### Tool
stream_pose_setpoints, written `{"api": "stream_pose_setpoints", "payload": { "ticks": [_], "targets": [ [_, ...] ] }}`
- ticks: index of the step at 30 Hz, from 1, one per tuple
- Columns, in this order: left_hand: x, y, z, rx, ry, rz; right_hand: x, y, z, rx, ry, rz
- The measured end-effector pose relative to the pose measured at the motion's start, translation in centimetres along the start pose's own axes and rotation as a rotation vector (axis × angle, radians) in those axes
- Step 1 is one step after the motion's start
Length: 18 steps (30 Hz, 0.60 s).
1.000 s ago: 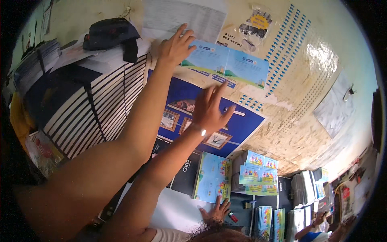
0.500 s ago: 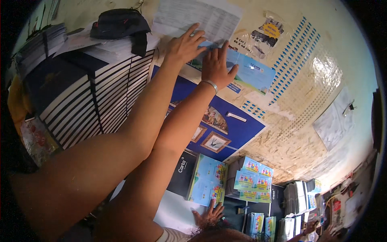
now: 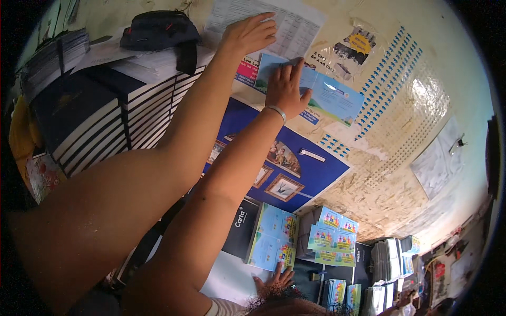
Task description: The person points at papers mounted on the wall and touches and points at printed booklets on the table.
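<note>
My left hand lies on a white printed sheet on the wall, its fingers stretched to the right and slightly bent. Just below and to the right, my right hand, with a silver bracelet at the wrist, rests flat on a light blue leaflet with a green landscape along its lower edge. The leaflet lies against the wall, overlapping printed notices. Neither hand grips anything; part of the leaflet is hidden under my right hand.
A blue poster with framed pictures hangs below. Stacked dark-covered books with a black bag on top stand left. Colourful leaflets are piled at the lower right. Another person's hand touches a leaflet stack.
My left hand has moved up off the blue leaflet's top edge onto the white sheet, uncovering the leaflet's left end. My right hand stays nearly in place on the leaflet.
</note>
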<state>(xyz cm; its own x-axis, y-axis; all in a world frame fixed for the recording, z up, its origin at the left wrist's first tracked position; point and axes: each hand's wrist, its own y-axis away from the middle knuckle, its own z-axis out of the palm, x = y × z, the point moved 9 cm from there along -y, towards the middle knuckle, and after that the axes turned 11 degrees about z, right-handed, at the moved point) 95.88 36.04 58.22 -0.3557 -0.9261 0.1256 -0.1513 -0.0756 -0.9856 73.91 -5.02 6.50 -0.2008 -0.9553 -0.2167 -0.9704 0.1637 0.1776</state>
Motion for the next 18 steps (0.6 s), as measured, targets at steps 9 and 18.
{"api": "stream_pose_setpoints", "payload": {
  "ticks": [9,18],
  "targets": [
    [-0.3,-1.9,-0.3,-0.009,0.095,-0.039,0.0,-0.1,-0.2,0.027,-0.011,-0.007],
    [-3.9,-8.2,-2.1,0.175,0.190,-0.391,0.2,-0.2,0.2,0.018,0.024,-0.008]
  ]
}}
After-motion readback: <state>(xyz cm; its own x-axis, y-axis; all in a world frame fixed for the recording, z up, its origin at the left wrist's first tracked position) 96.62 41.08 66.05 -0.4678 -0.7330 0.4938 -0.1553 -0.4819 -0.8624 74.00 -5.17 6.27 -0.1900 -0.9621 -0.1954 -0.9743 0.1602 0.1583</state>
